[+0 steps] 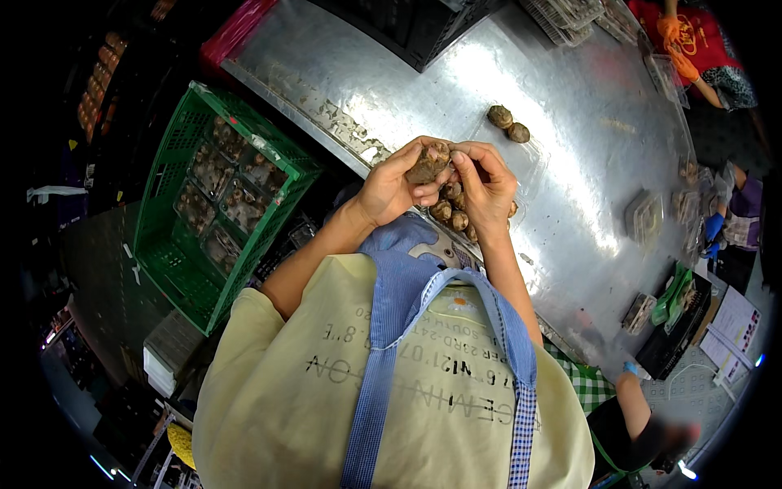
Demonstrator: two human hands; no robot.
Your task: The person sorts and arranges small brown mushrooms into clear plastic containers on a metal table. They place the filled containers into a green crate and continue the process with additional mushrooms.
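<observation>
A brown taro-like corm sits in my left hand, its fingers and thumb wrapped around it. At the corm's right end, the thumb and index fingertips of my right hand are pinched together against it; anything tiny between them is too small to make out. Below both hands, partly covered by the right wrist, lies a group of small corms at the table's near edge. Beyond the hands, two more corms rest on or beside a clear plastic tray.
A green plastic crate on my left holds several clear packs of corms. A metal table spans the front, with a black crate and stacked clear containers at its far side. Gloved co-workers stand along the right.
</observation>
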